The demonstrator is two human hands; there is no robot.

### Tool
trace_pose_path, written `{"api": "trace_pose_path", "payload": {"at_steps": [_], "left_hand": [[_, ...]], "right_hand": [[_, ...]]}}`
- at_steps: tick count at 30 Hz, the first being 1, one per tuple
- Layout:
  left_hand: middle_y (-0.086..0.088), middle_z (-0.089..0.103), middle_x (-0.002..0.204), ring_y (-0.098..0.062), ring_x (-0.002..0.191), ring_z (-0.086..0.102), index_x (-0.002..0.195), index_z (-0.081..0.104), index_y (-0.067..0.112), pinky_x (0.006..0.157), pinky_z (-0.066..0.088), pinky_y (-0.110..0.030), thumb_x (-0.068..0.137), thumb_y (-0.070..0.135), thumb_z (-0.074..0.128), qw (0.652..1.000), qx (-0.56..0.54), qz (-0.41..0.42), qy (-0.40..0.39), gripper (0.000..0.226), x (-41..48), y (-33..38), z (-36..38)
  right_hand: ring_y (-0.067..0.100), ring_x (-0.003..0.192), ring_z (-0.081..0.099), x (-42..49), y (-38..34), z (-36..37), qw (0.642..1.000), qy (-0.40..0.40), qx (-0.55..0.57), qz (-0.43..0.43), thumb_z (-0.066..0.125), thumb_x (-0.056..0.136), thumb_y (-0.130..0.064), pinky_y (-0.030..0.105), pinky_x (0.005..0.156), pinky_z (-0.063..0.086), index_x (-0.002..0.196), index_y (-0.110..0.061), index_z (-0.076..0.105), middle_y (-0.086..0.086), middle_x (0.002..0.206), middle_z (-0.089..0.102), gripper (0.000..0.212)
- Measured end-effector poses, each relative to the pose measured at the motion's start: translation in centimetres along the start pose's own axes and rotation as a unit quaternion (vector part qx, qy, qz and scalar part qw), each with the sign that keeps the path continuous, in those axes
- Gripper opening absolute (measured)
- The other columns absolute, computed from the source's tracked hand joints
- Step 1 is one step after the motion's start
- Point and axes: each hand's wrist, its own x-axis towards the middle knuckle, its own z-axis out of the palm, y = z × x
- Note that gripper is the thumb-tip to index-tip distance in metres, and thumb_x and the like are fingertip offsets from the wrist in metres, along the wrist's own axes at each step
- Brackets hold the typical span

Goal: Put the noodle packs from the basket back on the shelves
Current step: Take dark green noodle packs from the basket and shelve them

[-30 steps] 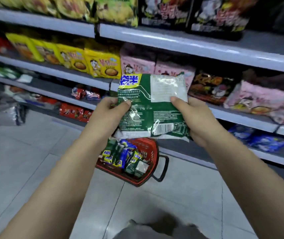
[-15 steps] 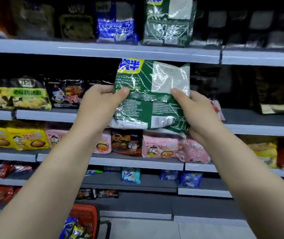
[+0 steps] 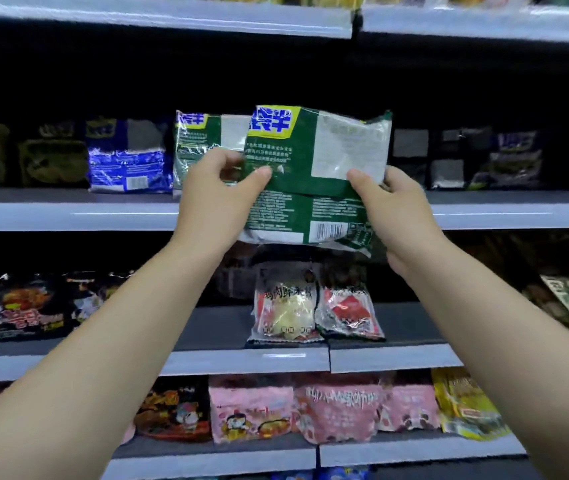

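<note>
Noodle pack (image 3: 314, 168), green, is held up at centre frame before the upper-middle shelf (image 3: 68, 216), overlapping a matching pack (image 3: 203, 140) standing there. Left hand (image 3: 215, 199) and right hand (image 3: 397, 216) each grip one side.

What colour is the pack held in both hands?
Dark green pack, yellow-and-blue logo corner; head view.
</note>
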Motion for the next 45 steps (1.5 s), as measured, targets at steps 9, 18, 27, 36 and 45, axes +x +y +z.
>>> {"api": "trace_pose_path", "payload": {"at_steps": [9, 18, 27, 36, 45], "left_hand": [[0.009, 0.054, 0.114, -0.009, 0.076, 0.061, 0.132, 0.035, 0.025, 0.059, 0.057, -0.028, 0.094, 0.025, 0.057, 0.996, -0.003, 0.02, -0.089, 0.044, 10.0, -0.9, 9.2], [-0.014, 0.055, 0.114, -0.009, 0.048, 0.042, 0.134, 0.042, 0.02, 0.038, 0.033, -0.016, 0.094, 0.019, 0.049, 0.985, 0.068, -0.047, -0.149, 0.041, 16.8, -5.8, 15.1], [-0.016, 0.025, 0.148, -0.029, 0.125, 0.043, 0.144, 0.036, 0.018, 0.084, 0.031, -0.021, 0.092, 0.021, 0.049, 0.943, 0.221, -0.052, -0.243, 0.054, 18.5, -7.1, 16.8], [-0.01, -0.007, 0.161, -0.025, 0.149, 0.001, 0.152, 0.02, 0.022, 0.117, 0.014, -0.033, 0.096, 0.031, 0.051, 0.917, 0.263, 0.067, -0.294, 0.065, 13.2, -4.2, 13.9], [-0.003, 0.009, 0.161, -0.022, 0.147, 0.015, 0.151, 0.022, 0.023, 0.117, 0.022, -0.044, 0.096, 0.032, 0.05, 0.876, 0.401, 0.121, -0.24, 0.062, -0.9, -5.1, 6.5]], "right_hand": [[0.006, 0.072, 0.046, 13.8, 2.2, -1.4, 0.989, 0.139, -0.04, -0.012, 0.063, 0.091, -0.031, 0.022, 0.056, 0.037, 0.114, -0.015, 0.034, -0.007, 0.089, 0.041, 0.041], [0.011, 0.075, 0.053, 21.4, 6.1, 0.8, 0.981, 0.004, -0.191, 0.023, 0.064, 0.091, -0.026, 0.027, 0.065, 0.045, 0.129, -0.011, 0.041, 0.003, 0.102, 0.051, 0.047], [0.024, 0.115, 0.048, 23.3, 8.2, 1.9, 0.931, -0.13, -0.334, 0.069, 0.067, 0.087, -0.034, 0.031, 0.093, 0.04, 0.142, -0.01, 0.026, 0.009, 0.133, 0.048, 0.072], [0.025, 0.148, 0.004, 16.3, 5.7, 0.5, 0.892, -0.139, -0.417, -0.107, 0.057, 0.094, -0.037, 0.04, 0.116, 0.018, 0.155, -0.024, 0.009, 0.008, 0.161, 0.008, 0.078], [0.028, 0.146, 0.014, 2.1, 6.4, -1.4, 0.816, -0.207, -0.505, -0.191, 0.054, 0.094, -0.044, 0.039, 0.118, 0.017, 0.153, -0.023, 0.017, 0.011, 0.159, 0.016, 0.074]]}}
